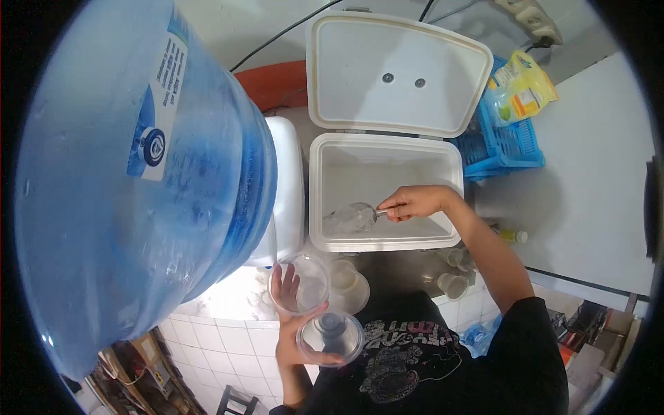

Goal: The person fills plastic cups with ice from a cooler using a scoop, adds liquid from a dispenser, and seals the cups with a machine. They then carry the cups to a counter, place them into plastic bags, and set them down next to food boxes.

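My right hand (pixel 415 203) grips the short handle of a metal ice scoop (pixel 377 214) inside a white cooler box (pixel 318 187). Clear ice (pixel 346 218) lies at the scoop's bowl, near the box's left front corner; where scoop ends and ice begins is hard to make out. With its fingers wrapped round them, my left hand (pixel 294 339) holds two clear plastic cups: an upper cup (pixel 304 277) and a lower cup (pixel 330 335), both in front of the box. The cooler's lid (pixel 401 76) stands open behind it.
A large blue water bottle (pixel 207 228) on a white dispenser (pixel 287 166) fills the left side. A blue basket (pixel 505 155) with a yellow pouch (pixel 522 90) stands right of the cooler. Containers (pixel 349 283) and small cups (pixel 453 285) sit along the counter's front.
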The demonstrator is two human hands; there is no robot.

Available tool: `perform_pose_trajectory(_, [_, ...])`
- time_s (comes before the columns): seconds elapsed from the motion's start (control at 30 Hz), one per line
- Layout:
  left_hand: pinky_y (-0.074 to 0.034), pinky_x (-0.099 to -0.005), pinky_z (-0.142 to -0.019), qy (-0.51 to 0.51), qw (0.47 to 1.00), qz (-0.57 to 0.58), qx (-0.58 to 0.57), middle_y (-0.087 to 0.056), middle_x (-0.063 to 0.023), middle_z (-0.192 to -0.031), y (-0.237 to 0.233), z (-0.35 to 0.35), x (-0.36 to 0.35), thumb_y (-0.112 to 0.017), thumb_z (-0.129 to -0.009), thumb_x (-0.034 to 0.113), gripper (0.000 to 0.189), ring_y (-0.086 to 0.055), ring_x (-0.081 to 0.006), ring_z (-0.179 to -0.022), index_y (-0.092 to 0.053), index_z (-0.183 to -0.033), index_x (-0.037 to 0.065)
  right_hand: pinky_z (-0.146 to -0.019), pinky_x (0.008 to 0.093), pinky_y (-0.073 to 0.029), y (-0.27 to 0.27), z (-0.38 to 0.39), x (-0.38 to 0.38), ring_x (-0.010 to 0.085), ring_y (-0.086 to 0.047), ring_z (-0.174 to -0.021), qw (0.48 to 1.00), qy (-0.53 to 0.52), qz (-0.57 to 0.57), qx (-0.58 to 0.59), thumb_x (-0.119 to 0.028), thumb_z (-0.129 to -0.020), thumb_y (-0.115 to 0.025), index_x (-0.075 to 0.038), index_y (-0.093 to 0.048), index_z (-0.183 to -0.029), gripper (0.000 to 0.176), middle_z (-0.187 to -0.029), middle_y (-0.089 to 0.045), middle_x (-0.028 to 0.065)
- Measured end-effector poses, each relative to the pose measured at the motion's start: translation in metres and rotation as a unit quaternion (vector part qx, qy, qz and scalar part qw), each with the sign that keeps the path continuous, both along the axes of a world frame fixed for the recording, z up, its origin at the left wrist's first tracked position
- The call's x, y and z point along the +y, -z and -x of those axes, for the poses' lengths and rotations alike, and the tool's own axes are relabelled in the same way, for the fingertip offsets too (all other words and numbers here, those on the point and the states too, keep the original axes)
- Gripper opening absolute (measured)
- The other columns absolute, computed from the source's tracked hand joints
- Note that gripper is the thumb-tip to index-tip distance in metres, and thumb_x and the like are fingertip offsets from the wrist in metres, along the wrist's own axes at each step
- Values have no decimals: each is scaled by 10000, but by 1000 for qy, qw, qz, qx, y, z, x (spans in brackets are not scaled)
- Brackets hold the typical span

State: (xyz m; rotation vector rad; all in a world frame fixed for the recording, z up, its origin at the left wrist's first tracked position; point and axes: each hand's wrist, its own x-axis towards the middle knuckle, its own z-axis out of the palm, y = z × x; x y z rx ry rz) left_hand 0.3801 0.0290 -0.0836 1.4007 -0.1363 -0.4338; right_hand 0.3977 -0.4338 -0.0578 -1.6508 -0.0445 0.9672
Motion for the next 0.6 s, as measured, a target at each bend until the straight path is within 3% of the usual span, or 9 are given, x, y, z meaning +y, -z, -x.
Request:
perform_pose_trajectory(0.03, [-246, -631, -1275, 2, 1000, -1, -2, -152, -101, -1784, 4, -1, 0, -993, -554, 9, 1450, -256, -457, -1599, -135, -1719, 106, -748, 308, -506, 8, 0, -3, 115, -557, -808, 1000, 2, -1, -2, -253, -1122, -555, 5, -676, -1310, 341, -921, -656, 10])
perform_pose_trajectory(0.1, [-236, -623, -1282, -1, 1000, 27, 5, -143, -103, -1784, 14, -6, 0, -995, -560, 9, 1450, -252, -454, -1602, -128, -1718, 99, -740, 265, -478, 11, -2, -8, 99, -501, -773, 997, -9, -10, 72, -208, -1138, -536, -3, -499, -1568, 477, -948, -639, 11])
perform_pose_trajectory(0.23, [-236, -626, -1281, 9, 1000, 20, -2, -142, -99, -1782, -15, -8, -16, -1002, -560, 7, 1452, -252, -449, -1603, -128, -1716, 95, -708, 240, -446, 9, -3, -12, 78, -472, -754, 995, 2, -25, 92, -212, -1135, -545, -11, -535, -1543, 455, -937, -611, -8])
perform_pose_trajectory(0.3, [-242, -630, -1278, 108, 985, 14, -133, -138, -90, -1782, -75, -10, -42, -1020, -559, 25, 1457, -250, -451, -1602, -135, -1714, 95, -684, 225, -415, 5, -3, -15, 62, -440, -740, 991, 20, -75, 109, -220, -1134, -546, -2, -568, -1500, 426, -921, -580, -20])
perform_pose_trajectory(0.37, [-249, -631, -1274, 67, 993, 14, -94, -142, -83, -1781, 16, -17, -8, -1030, -552, 29, 1488, -252, -445, -1602, -106, -1715, 99, -679, 221, -405, -9, 1, -19, 61, -429, -739, 991, 32, -79, 103, -224, -1134, -547, 5, -581, -1477, 414, -912, -564, -25])
perform_pose_trajectory(0.4, [-257, -633, -1269, 26, 998, 13, -52, -146, -76, -1779, 11, -30, -19, -1040, -545, 34, 1519, -255, -440, -1602, -77, -1717, 103, -674, 216, -394, -18, 3, -23, 61, -417, -739, 990, 43, -85, 100, -229, -1134, -549, 12, -593, -1453, 403, -904, -547, -30])
perform_pose_trajectory(0.5, [-251, -629, -1270, 147, 952, 25, -268, -132, -147, -1770, -109, -23, -76, -1075, -546, 203, 1340, -248, -476, -1592, -349, -1671, 139, -678, 223, -393, -37, 9, -47, 70, -410, -754, 989, 49, -107, 89, -242, -1134, -553, 26, -572, -1479, 438, -888, -512, -35])
perform_pose_trajectory(0.53, [-251, -629, -1270, 147, 951, 29, -271, -132, -147, -1770, -123, -29, -82, -1075, -546, 203, 1340, -248, -476, -1592, -349, -1671, 139, -678, 223, -393, -50, 11, -53, 70, -410, -754, 990, 51, -103, 87, -242, -1134, -553, 26, -572, -1479, 438, -888, -512, -35])
perform_pose_trajectory(0.6, [-228, -619, -1277, 217, 897, -66, -379, -111, -248, -1743, -138, -38, -93, -1074, -506, 402, 1042, -211, -523, -1585, -681, -1447, 189, -678, 229, -384, -88, 16, -63, 80, -402, -769, 992, 89, -58, 65, -254, -1134, -561, 45, -552, -1497, 471, -892, -499, -33])
